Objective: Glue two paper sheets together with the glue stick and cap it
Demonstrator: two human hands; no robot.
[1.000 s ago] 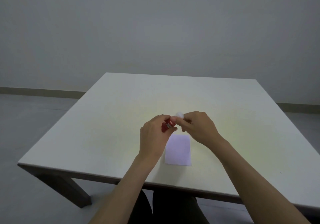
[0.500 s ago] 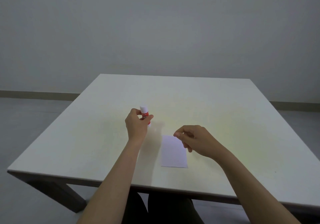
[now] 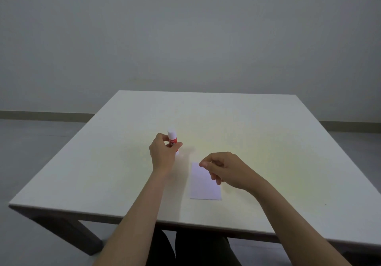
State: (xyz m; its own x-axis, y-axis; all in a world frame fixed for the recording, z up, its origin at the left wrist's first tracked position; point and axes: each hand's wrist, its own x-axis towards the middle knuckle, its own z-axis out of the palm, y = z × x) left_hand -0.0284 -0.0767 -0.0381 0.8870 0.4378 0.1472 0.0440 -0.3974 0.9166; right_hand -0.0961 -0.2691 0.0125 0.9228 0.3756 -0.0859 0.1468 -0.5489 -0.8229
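Note:
A red glue stick (image 3: 172,141) with a white cap on top stands upright on the white table (image 3: 226,125), left of centre. My left hand (image 3: 162,154) is wrapped around its red body, thumb in front. A pale rectangular paper (image 3: 203,183) lies flat near the front edge; I cannot tell whether it is one sheet or two stacked. My right hand (image 3: 224,171) hovers over the paper's far right corner with fingers loosely curled and nothing visible in them.
The table's front edge (image 3: 185,223) runs just above my lap. Grey floor and a plain wall with a low skirting strip surround the table.
One second ago both hands met at the glue stick above the paper. My left hand has since carried the capped stick left and stood it upright, while my right hand dropped toward the paper.

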